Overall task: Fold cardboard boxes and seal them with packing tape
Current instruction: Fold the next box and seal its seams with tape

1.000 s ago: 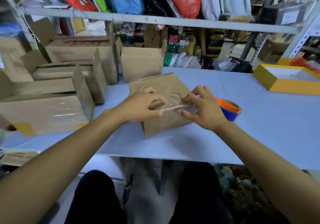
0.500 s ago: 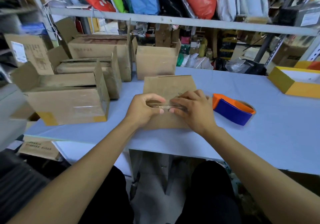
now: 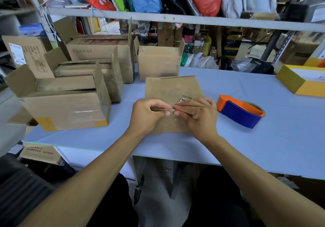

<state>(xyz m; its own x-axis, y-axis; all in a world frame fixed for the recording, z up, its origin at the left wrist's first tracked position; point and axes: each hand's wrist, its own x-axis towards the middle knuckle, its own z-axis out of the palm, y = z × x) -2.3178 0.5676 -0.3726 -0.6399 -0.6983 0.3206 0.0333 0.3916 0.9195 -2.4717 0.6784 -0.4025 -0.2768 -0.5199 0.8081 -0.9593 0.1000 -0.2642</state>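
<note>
- sealing step: left hand (image 3: 147,116) and right hand (image 3: 197,116) both pinch clear tape (image 3: 171,111) over the cardboard box (image 3: 173,88).
- next, likely: press the tape flat along the seam.

I could read no text outright. Far left of my left hand (image 3: 147,116), a tall box (image 3: 33,56) carried a white label and printed rows, too small to make out. Behind it, the big box (image 3: 98,51) showed faint characters, and a box under the table (image 3: 41,154) had two blurred lines.
</note>
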